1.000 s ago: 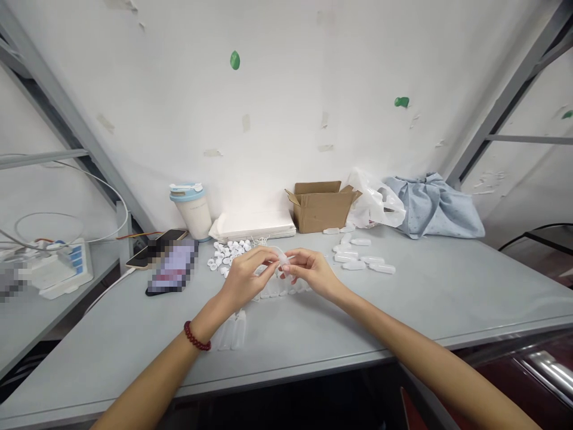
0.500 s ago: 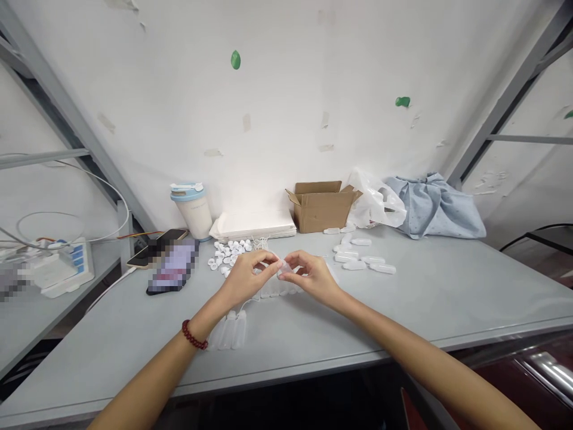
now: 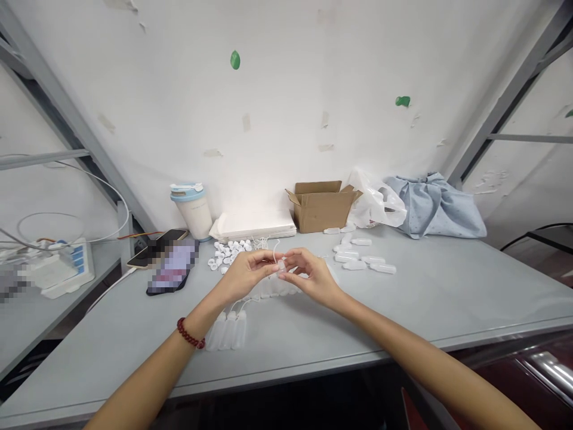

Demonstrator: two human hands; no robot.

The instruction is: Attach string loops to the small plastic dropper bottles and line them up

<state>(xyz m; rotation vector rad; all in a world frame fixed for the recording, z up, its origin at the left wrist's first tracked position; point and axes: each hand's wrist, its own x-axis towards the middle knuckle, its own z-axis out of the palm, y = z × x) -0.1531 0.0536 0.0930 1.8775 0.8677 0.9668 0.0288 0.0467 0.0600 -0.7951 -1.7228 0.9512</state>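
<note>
Both my hands meet at mid-table around one small translucent plastic bottle (image 3: 281, 268). A thin white tube (image 3: 276, 245) rises from its neck and curls over. The thumb and fingers of my left hand (image 3: 248, 273) are closed at the bottle's neck, by the base of the tube. From the other side my right hand (image 3: 312, 276) pinches the bottle. Below my fingers lies a row of similar bottles (image 3: 268, 291), partly hidden by my hands. Near my left wrist, several bottles with white tubes (image 3: 230, 330) lie side by side.
White caps (image 3: 228, 251) are heaped behind my left hand, with thin white tubes (image 3: 259, 242) beside them. Loose bottles (image 3: 353, 257) lie to the right. Along the wall stand a cup (image 3: 192, 212), a white stack (image 3: 255, 224), a cardboard box (image 3: 323, 212) and bags (image 3: 378, 203). Phones (image 3: 173, 269) lie left.
The white tube now stands up out of the bottle between my hands; before, my fingers covered it. My left hand has shifted slightly left and down. My right hand has barely moved.
</note>
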